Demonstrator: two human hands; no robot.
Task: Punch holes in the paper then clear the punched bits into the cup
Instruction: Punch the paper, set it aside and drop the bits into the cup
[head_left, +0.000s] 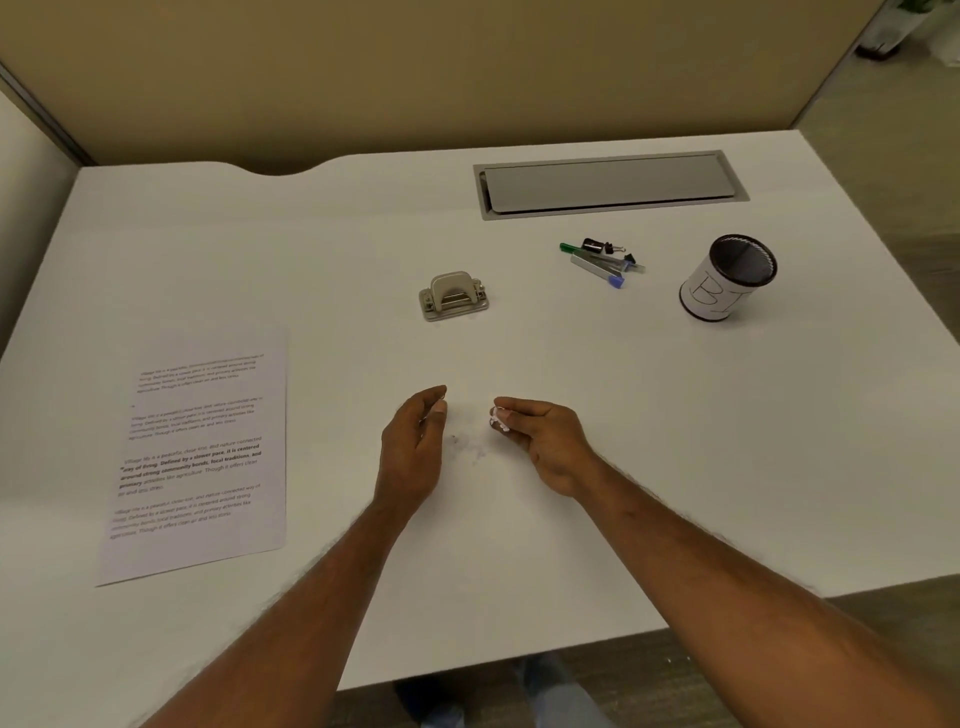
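A printed sheet of paper (197, 452) lies flat at the left of the white desk (675, 441). The grey hole punch (454, 296) stands in the middle, beyond both hands. A black mesh cup (727, 280) with a white label stands at the right. My right hand (540, 441) pinches small white punched bits (500, 418) between its fingertips. My left hand (415, 447) is cupped on its edge to the left, fingers curled, with nothing visibly in it. Faint scattered specks (467, 447) lie on the desk between the hands.
Pens, a lead case and binder clips (602, 260) lie between the punch and the cup. A grey cable hatch (608, 182) is set into the desk at the back. A tan partition rises behind. The desk's front edge runs just below my forearms.
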